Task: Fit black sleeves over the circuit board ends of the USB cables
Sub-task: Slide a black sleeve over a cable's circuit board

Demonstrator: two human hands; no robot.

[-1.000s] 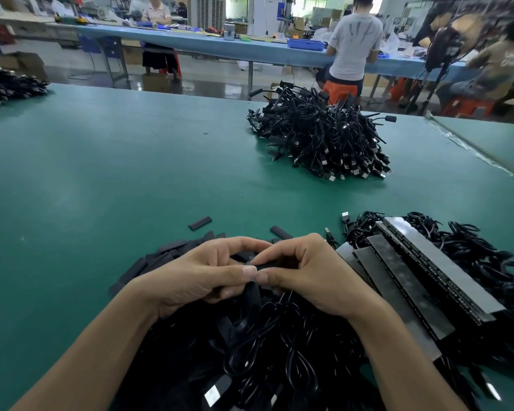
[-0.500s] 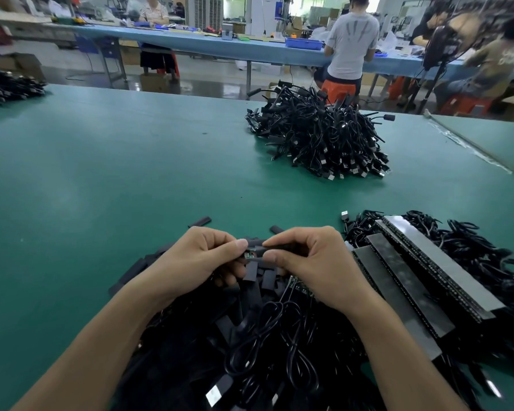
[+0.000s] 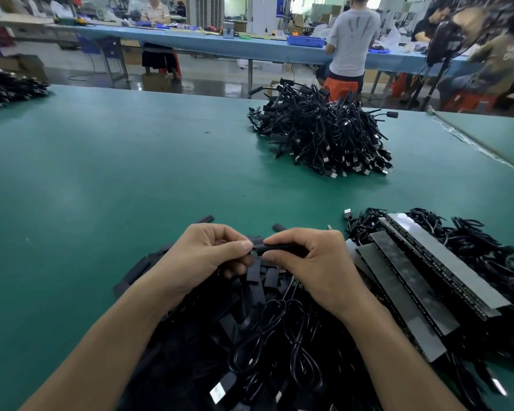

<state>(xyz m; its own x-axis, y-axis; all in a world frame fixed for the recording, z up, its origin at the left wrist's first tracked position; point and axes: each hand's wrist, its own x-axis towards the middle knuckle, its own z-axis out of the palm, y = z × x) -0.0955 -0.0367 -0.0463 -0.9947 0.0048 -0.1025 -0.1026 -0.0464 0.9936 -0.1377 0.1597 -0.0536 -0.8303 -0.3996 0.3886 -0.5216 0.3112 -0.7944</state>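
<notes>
Pinching a black sleeve point(image 3: 275, 248) between thumb and forefinger, the right hand point(image 3: 318, 262) held it level just above the near heap, its other fingers curled beneath. The left hand point(image 3: 202, 256) met it end to end, thumb and fingers closed on the cable point(image 3: 275, 302) end, which they mostly hid; the cable's loops hung down between the wrists. Loose sleeves point(image 3: 137, 268) spread from under the left hand toward the near left. Flat grey strips point(image 3: 422, 262) lay stacked just beside the right hand, crowding that side, with coiled cables around them. A broad stretch of green bench point(image 3: 101, 173) ran ahead of the hands and off to the left. Well beyond it a far heap point(image 3: 324, 134) of cables sat close to the bench's back edge, and the right edge slanted away past it.
</notes>
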